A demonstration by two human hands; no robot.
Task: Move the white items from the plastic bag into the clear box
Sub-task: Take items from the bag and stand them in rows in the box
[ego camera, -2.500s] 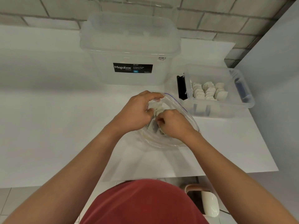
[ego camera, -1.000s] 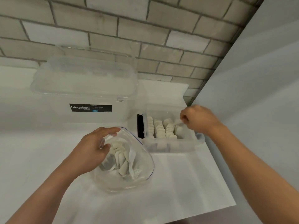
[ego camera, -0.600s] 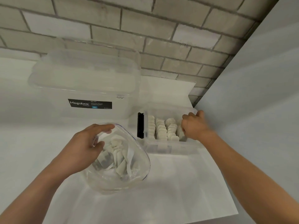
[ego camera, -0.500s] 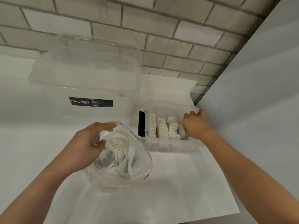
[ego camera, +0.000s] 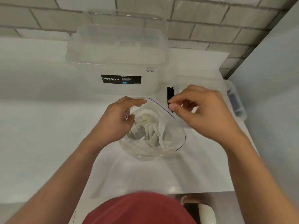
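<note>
The plastic bag (ego camera: 155, 143) sat open on the white table (ego camera: 40, 126) directly in front of the person, its mouth turned upward and its blue zip line running along the far right edge. Inside it lay a loose heap of white items (ego camera: 150, 126), some flat and some folded. The left hand (ego camera: 116, 120) gripped the bag's near-left rim, with the thumb and curled fingers pinching the plastic and holding the mouth open.

The right hand (ego camera: 205, 110) hovered just beside the bag's right edge, over the left end of the clear box (ego camera: 210, 79). Its fingers were loosely curled, the thumb and forefinger tips were close but not meeting, and nothing could be seen between them. The 2 hands were apart, with the bag's mouth between them.

The clear box stood to the right of the bag, its black latch (ego camera: 169, 92) facing the bag — the hand hid what lay inside it. Behind the bag stood a large lidded tub (ego camera: 116, 54) with a black Megabox label (ego camera: 121, 79), close to the brick wall (ego camera: 210, 21). A red shirt (ego camera: 137, 209) filled the bottom edge.
</note>
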